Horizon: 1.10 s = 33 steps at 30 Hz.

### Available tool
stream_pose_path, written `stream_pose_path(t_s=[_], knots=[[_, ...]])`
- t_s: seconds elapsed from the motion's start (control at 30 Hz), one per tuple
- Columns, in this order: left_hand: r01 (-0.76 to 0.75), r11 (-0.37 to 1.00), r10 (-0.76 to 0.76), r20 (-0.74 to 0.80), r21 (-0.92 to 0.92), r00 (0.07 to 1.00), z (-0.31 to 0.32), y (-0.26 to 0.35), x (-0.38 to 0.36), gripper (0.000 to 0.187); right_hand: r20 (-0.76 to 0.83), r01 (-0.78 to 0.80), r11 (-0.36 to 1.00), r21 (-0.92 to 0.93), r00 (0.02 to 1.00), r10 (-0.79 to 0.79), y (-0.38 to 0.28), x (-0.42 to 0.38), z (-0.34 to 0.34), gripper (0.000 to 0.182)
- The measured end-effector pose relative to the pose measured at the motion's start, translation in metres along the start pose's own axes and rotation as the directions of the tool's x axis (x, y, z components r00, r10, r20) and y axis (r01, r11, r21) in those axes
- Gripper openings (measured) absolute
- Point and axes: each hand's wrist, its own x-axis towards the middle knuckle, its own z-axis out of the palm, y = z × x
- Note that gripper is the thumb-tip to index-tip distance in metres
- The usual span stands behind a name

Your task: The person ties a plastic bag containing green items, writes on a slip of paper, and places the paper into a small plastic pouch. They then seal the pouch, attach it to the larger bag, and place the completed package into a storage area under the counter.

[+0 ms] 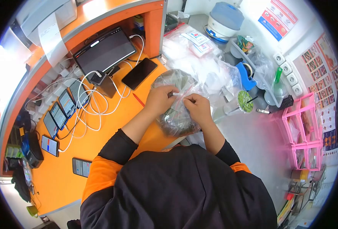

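Observation:
A filled clear plastic bag point(176, 118) rests at the right edge of the orange counter, in front of my body. What is inside it looks dark and greenish, but I cannot make out its kind. My left hand point(160, 100) pinches the gathered top of the bag on one side. On the other side my right hand point(198, 108) grips the same gathered plastic, fingers closed. The two hands are close together, with a short twist of plastic between them. A black phone point(139, 74) lies beyond my left hand, and a red pen point(138, 100) is beside my left wrist.
Several phones with tangled white cables point(96, 103) stand along the left of the orange counter point(115, 131). A tablet point(106, 51) stands at the back. A cup with green topping point(245, 102), a blue tape dispenser point(247, 74) and a pink rack point(302, 131) are on the right.

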Motion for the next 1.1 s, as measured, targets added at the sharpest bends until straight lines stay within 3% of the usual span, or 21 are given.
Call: stream_pose_path(t_s=[0.2,0.3,0.4,0.5,0.6,0.7,0.8,0.9,1.0,1.1], knots=[[-0.12,0.992,0.114,0.141,0.031,0.983,-0.012,-0.003,0.004,0.025,-0.054,0.071,0.997,-0.026,0.996,-0.073,0.005,0.001,0.007,0.016],[-0.239,0.971,0.234,0.142,0.015,0.962,-0.009,-0.015,0.012,0.026,-0.06,0.092,0.994,-0.059,0.994,-0.096,0.0,0.001,0.008,0.016],[-0.079,0.997,0.08,0.16,-0.012,0.984,-0.011,-0.007,0.014,0.025,-0.059,0.077,0.995,-0.067,0.995,-0.081,-0.001,0.002,0.008,0.017],[-0.017,0.999,0.023,0.229,-0.027,0.973,-0.015,-0.003,0.014,0.03,-0.071,0.057,0.998,-0.008,0.996,-0.057,0.0,0.001,0.008,0.016],[0.115,0.991,-0.101,0.187,-0.064,0.977,-0.021,0.006,0.009,0.031,-0.079,0.032,0.999,0.009,0.996,-0.031,-0.004,-0.001,0.008,0.016],[0.245,0.969,-0.247,-0.06,-0.034,0.967,-0.008,0.018,-0.013,0.028,-0.106,0.047,0.998,-0.034,0.993,-0.05,-0.001,0.0,0.013,0.017],[0.182,0.972,-0.209,-0.196,-0.146,0.958,0.007,0.019,-0.036,0.02,-0.115,0.054,0.998,-0.042,0.992,-0.059,0.0,0.0,0.014,0.017],[0.033,0.983,-0.074,-0.222,-0.182,0.972,0.015,0.013,-0.042,0.017,-0.076,0.079,0.996,0.032,0.994,-0.076,0.002,-0.002,0.012,0.017],[-0.118,0.993,0.119,-0.225,0.017,0.967,0.012,0.019,-0.034,0.013,-0.076,0.097,0.987,0.13,0.993,-0.088,0.004,-0.003,0.008,0.015],[-0.308,0.948,0.319,-0.232,0.08,0.919,0.012,0.018,-0.02,0.011,-0.05,0.058,0.97,0.235,0.998,-0.047,0.011,-0.002,0.004,0.013]])
